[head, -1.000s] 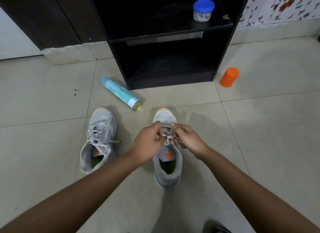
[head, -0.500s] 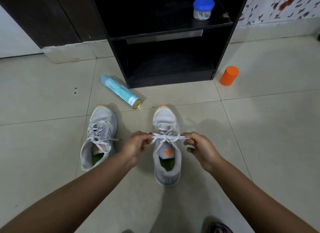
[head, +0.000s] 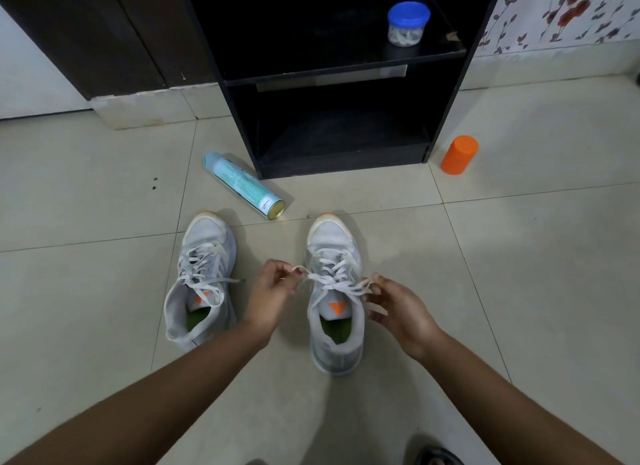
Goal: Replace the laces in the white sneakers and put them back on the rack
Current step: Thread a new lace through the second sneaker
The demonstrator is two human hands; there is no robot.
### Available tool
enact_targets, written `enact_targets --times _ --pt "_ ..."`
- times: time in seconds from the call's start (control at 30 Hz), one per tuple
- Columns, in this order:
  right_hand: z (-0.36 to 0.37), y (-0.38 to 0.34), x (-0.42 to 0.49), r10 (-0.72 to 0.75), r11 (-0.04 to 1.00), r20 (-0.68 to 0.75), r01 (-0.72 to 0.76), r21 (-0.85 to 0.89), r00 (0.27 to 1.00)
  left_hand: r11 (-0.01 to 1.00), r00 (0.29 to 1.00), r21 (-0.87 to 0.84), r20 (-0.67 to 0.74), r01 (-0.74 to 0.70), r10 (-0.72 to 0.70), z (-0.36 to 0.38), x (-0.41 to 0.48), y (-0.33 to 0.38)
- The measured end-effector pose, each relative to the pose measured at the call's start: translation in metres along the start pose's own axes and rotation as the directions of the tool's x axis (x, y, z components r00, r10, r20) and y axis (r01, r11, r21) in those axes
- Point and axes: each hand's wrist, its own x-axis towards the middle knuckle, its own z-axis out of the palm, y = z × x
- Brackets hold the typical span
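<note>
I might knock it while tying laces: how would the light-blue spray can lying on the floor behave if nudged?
The light-blue cylindrical spray can lies on its side on smooth floor tiles, so it would probably roll sideways. Its metal end suggests a rigid body, likely hard to dent.

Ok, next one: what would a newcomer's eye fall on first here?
The left hand and right hand, centre frame, each pinching the white lace stretched across one sneaker. A second sneaker stands beside it, left. Behind, a spray can lies on the tiles and a bright orange cylinder stands right of the black rack.
</note>
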Motion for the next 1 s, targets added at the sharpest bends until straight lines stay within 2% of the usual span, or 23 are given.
enact_targets --times 0.03,0.1,0.2,0.3,0.37,0.43,0.5,0.57,0.6,0.63,0.67,0.7,0.77,0.8,0.87,0.93,1.0 --pt "0.001 -0.001 -0.004 -0.047 0.984 0.004 0.047 -0.171 0.999 0.999 0.997 0.043 0.074 -0.033 0.029 0.002 -0.005 -0.002" --pt "0.006 0.001 -0.006 -0.118 0.881 0.059 0.132 -0.455 0.991 0.985 0.981 0.154 0.186 -0.081 0.051 0.008 -0.01 -0.007" --pt "0.017 0.009 0.0 -0.17 0.637 0.07 0.164 -0.753 0.983 0.943 0.979 0.309 0.193 -0.125 0.067 0.014 -0.006 -0.012" --pt "0.013 0.01 0.007 -0.244 0.538 0.021 0.153 -0.829 0.97 0.92 0.982 0.36 0.159 -0.155 0.103 0.011 0.0 -0.014" --pt "0.012 0.01 0.008 -0.243 0.544 -0.008 0.13 -0.829 0.97 0.911 0.979 0.38 0.18 -0.158 0.094 0.008 0.0 -0.016" --pt "0.011 0.015 0.004 -0.215 0.592 -0.021 0.113 -0.798 0.976 0.86 0.954 0.457 0.282 -0.227 0.102 0.002 -0.003 -0.014" --pt "0.006 0.016 0.002 -0.174 0.612 -0.022 0.09 -0.785 0.985 0.729 0.932 0.601 0.332 -0.328 0.146 -0.013 -0.012 -0.009" --pt "0.001 0.014 0.0 -0.115 0.61 -0.02 0.055 -0.791 0.993 0.432 0.89 0.806 0.239 -0.404 0.388 -0.037 -0.021 -0.01" --pt "0.001 0.015 -0.003 -0.083 0.613 -0.016 0.038 -0.789 0.996 0.305 0.846 0.878 0.182 -0.369 0.501 -0.05 -0.029 -0.014" --pt "0.002 0.017 -0.004 -0.071 0.604 -0.009 0.036 -0.796 0.997 0.246 0.816 0.922 0.114 -0.299 0.566 -0.061 -0.036 -0.02" --pt "0.005 0.02 -0.005 -0.09 0.57 0.003 0.054 -0.82 0.996 0.256 0.825 0.945 0.023 -0.202 0.565 -0.073 -0.043 -0.028" --pt "0.008 0.023 -0.004 -0.135 0.517 0.006 0.075 -0.853 0.991 0.311 0.857 0.946 -0.087 -0.088 0.507 -0.08 -0.046 -0.036" --pt "0.016 0.025 0.001 -0.22 0.402 0.007 0.097 -0.91 0.975 0.407 0.914 0.904 -0.272 0.135 0.301 -0.09 -0.05 -0.05" --pt "0.018 0.024 0.003 -0.256 0.352 0.0 0.093 -0.931 0.967 0.424 0.926 0.889 -0.293 0.173 0.236 -0.091 -0.049 -0.055" --pt "0.027 0.018 0.009 -0.299 0.255 0.008 0.088 -0.963 0.954 0.518 0.931 0.853 -0.232 0.056 0.282 -0.096 -0.046 -0.058" --pt "0.032 0.013 0.014 -0.305 0.21 0.016 0.084 -0.974 0.952 0.595 0.923 0.799 -0.163 -0.084 0.35 -0.092 -0.044 -0.056" --pt "0.035 0.01 0.017 -0.3 0.202 0.026 0.09 -0.975 0.954 0.574 0.916 0.803 -0.098 -0.158 0.389 -0.084 -0.048 -0.053"
